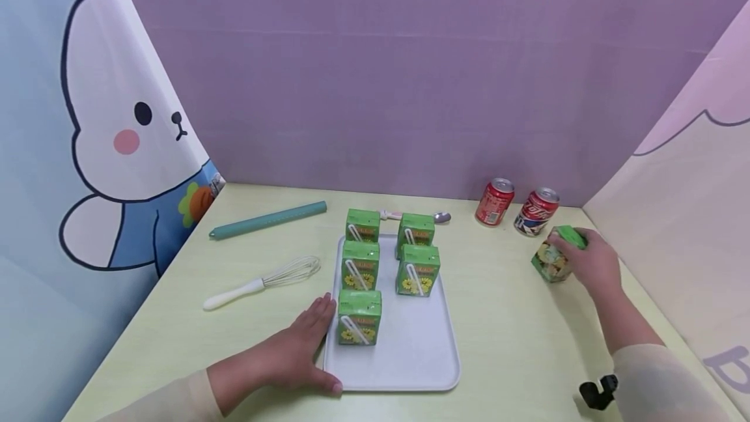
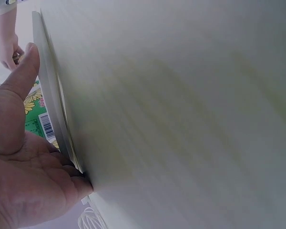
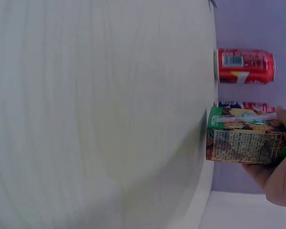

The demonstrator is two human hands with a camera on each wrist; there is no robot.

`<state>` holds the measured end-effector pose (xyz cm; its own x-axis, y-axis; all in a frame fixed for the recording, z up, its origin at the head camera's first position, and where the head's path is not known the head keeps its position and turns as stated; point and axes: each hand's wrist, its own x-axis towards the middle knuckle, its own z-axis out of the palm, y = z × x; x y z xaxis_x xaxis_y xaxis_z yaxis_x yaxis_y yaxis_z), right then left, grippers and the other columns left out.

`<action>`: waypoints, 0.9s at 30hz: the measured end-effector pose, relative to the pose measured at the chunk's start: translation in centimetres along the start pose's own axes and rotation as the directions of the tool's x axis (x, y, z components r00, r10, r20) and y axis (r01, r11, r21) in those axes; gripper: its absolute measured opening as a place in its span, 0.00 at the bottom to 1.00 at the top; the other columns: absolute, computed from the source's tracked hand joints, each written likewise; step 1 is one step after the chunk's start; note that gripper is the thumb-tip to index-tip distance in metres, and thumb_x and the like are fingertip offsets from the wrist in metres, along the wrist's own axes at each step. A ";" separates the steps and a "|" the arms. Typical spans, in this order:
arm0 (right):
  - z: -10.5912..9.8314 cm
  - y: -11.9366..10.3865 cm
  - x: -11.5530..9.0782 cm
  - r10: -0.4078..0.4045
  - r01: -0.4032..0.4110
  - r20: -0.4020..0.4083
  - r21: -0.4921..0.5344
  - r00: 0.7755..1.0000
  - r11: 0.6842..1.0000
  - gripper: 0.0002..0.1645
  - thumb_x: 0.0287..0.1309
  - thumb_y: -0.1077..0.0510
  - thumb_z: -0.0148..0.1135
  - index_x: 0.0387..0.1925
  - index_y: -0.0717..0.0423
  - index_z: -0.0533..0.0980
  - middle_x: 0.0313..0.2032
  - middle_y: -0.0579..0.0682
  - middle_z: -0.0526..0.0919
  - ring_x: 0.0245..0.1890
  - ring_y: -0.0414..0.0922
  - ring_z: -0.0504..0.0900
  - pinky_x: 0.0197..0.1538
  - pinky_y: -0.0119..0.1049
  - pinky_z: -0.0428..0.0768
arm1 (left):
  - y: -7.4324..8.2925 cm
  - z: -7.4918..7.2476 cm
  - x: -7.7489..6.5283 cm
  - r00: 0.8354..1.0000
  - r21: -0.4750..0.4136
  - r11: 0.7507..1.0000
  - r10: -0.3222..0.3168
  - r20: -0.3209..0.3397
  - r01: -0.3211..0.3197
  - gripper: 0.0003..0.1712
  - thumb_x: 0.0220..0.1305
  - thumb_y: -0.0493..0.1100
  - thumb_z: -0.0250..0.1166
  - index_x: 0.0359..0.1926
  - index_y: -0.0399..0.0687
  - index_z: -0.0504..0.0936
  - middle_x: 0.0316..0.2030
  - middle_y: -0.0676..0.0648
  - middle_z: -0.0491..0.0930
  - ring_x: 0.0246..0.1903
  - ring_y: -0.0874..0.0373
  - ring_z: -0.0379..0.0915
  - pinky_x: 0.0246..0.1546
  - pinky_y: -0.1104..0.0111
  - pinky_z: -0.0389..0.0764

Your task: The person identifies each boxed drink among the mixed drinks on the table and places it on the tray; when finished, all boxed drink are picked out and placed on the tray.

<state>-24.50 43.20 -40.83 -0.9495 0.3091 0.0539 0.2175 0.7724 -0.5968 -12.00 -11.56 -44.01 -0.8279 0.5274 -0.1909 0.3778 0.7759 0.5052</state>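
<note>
My right hand grips a small drink carton from above, at the right side of the table. This carton has a green top, a brown printed side with small text, and a straw on another side, as the right wrist view shows. My left hand lies along the left edge of a white tray, fingers straight at its side and thumb by its front corner. Several green drink cartons with yellow flowers and straws stand on the tray, one of them nearest my left fingers.
Two red soda cans, one left of the other, stand behind the held carton. A whisk and a teal stick lie left of the tray. Behind the tray lies a spoon, partly hidden by cartons.
</note>
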 end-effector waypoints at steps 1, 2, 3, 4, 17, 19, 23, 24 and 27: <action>0.1 -0.4 -0.1 -0.012 0.012 0.004 0.000 1.000 1.000 0.58 0.51 0.24 0.48 0.67 0.66 0.54 0.55 0.70 0.66 0.49 0.64 0.67 0.40 0.57 0.73 | 0.0 0.0 0.0 1.000 0.000 1.000 0.001 0.000 -0.001 0.76 0.32 0.78 0.63 0.72 0.40 0.40 0.72 0.40 0.35 0.69 0.43 0.31 0.64 0.48 0.50; 0.2 -0.8 -0.3 -0.024 0.024 0.006 -0.001 1.000 1.000 0.58 0.51 0.25 0.48 0.67 0.65 0.54 0.55 0.70 0.67 0.48 0.63 0.68 0.39 0.56 0.73 | 0.0 0.0 0.0 1.000 0.003 1.000 -0.001 0.000 0.001 0.76 0.32 0.79 0.63 0.72 0.40 0.40 0.72 0.40 0.35 0.69 0.44 0.31 0.64 0.48 0.50; 0.3 -1.3 -0.4 -0.042 0.042 0.004 -0.009 0.999 0.999 0.57 0.51 0.25 0.48 0.67 0.65 0.55 0.54 0.69 0.68 0.47 0.62 0.68 0.38 0.54 0.73 | 0.0 0.1 0.0 1.000 0.004 1.000 0.000 0.000 0.000 0.76 0.32 0.79 0.63 0.72 0.40 0.40 0.72 0.40 0.35 0.69 0.44 0.31 0.64 0.48 0.50; 0.4 -1.7 -0.6 -0.058 0.058 0.003 -0.013 0.998 0.998 0.56 0.51 0.25 0.48 0.66 0.64 0.56 0.53 0.68 0.68 0.46 0.61 0.69 0.37 0.52 0.73 | 0.0 0.0 0.0 1.000 0.003 1.000 0.000 0.000 0.000 0.76 0.32 0.79 0.63 0.72 0.40 0.40 0.72 0.40 0.35 0.69 0.44 0.31 0.64 0.48 0.50; 0.3 -8.2 -4.6 -0.312 0.312 0.018 -0.004 0.950 0.950 0.43 0.53 0.31 0.56 0.63 0.53 0.64 0.42 0.61 0.74 0.38 0.55 0.71 0.30 0.39 0.70 | 0.2 -0.1 0.0 1.000 -0.003 1.000 -0.009 0.011 0.009 0.76 0.32 0.79 0.63 0.72 0.40 0.39 0.72 0.40 0.35 0.70 0.44 0.30 0.64 0.48 0.50; 0.3 -9.1 -5.3 -0.345 0.345 0.024 0.017 0.938 0.939 0.40 0.54 0.33 0.57 0.61 0.52 0.66 0.40 0.59 0.75 0.37 0.53 0.71 0.30 0.39 0.71 | 0.2 -0.1 0.0 1.000 -0.006 1.000 -0.010 0.012 0.010 0.76 0.32 0.79 0.63 0.72 0.40 0.39 0.72 0.40 0.35 0.70 0.44 0.30 0.64 0.48 0.49; 0.4 -10.8 -6.9 -0.399 0.396 0.042 0.059 0.916 0.916 0.35 0.54 0.37 0.60 0.59 0.49 0.68 0.39 0.56 0.75 0.36 0.51 0.71 0.31 0.38 0.73 | 0.1 -0.1 0.1 1.000 -0.006 1.000 -0.008 0.011 0.008 0.76 0.32 0.79 0.63 0.72 0.40 0.39 0.72 0.40 0.35 0.70 0.44 0.30 0.65 0.48 0.49; 0.5 -11.1 -7.3 -0.413 0.409 0.051 0.070 0.909 0.910 0.34 0.53 0.37 0.61 0.58 0.48 0.68 0.38 0.55 0.76 0.36 0.50 0.72 0.31 0.38 0.73 | 0.1 -0.1 0.1 1.000 -0.007 1.000 -0.008 0.011 0.008 0.76 0.32 0.79 0.63 0.72 0.40 0.39 0.72 0.40 0.35 0.70 0.44 0.30 0.65 0.48 0.49; 0.6 -12.0 -8.3 -0.461 0.453 0.090 0.099 0.883 0.886 0.33 0.52 0.39 0.63 0.57 0.45 0.68 0.38 0.52 0.76 0.35 0.49 0.72 0.31 0.38 0.75 | 0.1 0.0 0.1 1.000 -0.004 1.000 -0.012 0.012 0.012 0.76 0.32 0.79 0.63 0.72 0.41 0.39 0.72 0.41 0.34 0.70 0.44 0.30 0.65 0.48 0.49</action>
<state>-19.39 31.02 -34.60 -0.9587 -0.1333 0.2512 -0.2599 0.7693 -0.5836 -12.08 -11.42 -43.95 -0.8274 0.5222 -0.2068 0.3663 0.7808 0.5062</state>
